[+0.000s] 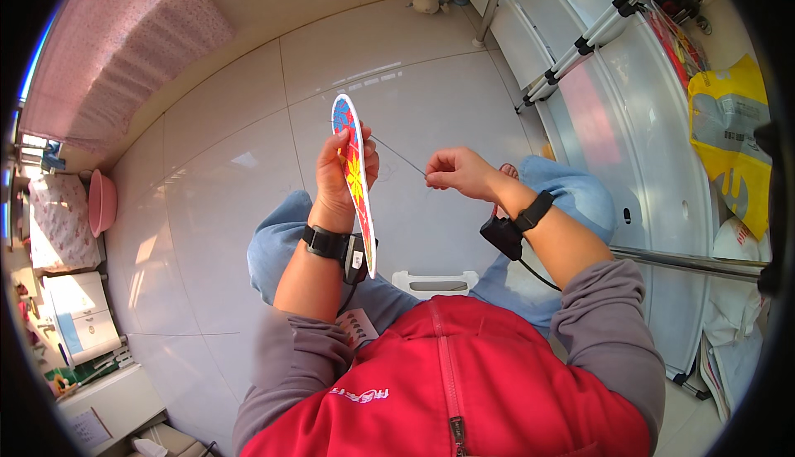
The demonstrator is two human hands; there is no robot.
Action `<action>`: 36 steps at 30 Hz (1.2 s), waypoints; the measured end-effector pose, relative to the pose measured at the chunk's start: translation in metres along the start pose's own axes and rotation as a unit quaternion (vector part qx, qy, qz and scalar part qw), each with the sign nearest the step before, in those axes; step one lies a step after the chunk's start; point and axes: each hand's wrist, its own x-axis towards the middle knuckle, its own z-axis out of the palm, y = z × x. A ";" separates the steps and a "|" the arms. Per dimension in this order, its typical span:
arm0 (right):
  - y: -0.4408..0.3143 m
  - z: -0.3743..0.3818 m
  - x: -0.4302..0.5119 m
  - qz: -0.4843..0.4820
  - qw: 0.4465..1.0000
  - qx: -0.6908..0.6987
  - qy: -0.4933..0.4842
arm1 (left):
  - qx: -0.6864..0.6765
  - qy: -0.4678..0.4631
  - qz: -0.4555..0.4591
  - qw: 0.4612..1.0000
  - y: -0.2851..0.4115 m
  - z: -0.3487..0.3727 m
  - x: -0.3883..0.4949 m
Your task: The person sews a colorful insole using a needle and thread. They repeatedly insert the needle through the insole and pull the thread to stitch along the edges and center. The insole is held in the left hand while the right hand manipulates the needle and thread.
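Note:
An embroidered shoe insole (pixel 355 177), white-edged with a red, yellow and blue pattern, stands nearly edge-on in my left hand (pixel 338 174). My left thumb presses its patterned face while the fingers wrap behind it. From the insole's far side a dark thread (pixel 397 154) runs taut to my right hand (pixel 463 172), pinched between thumb and fingertips. Near the blue end, a thin dark line, thread or needle, sticks out on the patterned side. Whether a needle is in my right fingers cannot be made out.
Below my hands are pale floor tiles (pixel 236 239) and a white stool edge (pixel 435 278) between my knees. White cabinets (pixel 646 146) with a folded metal-legged frame (pixel 584 44) stand at right, near a yellow bag (pixel 730 140). A pink basin (pixel 102 202) is at left.

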 end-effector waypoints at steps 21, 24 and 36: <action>0.018 0.018 -0.039 -0.160 0.925 -0.115 0.325 | 0.328 0.134 0.014 0.935 -0.011 -0.021 -0.010; -0.012 0.036 -0.025 -0.306 0.864 -0.233 0.324 | 0.368 0.085 0.002 0.926 -0.018 -0.022 -0.013; -0.032 0.054 0.000 -0.359 0.806 -0.378 0.281 | 0.441 0.047 -0.006 0.896 -0.030 -0.023 -0.020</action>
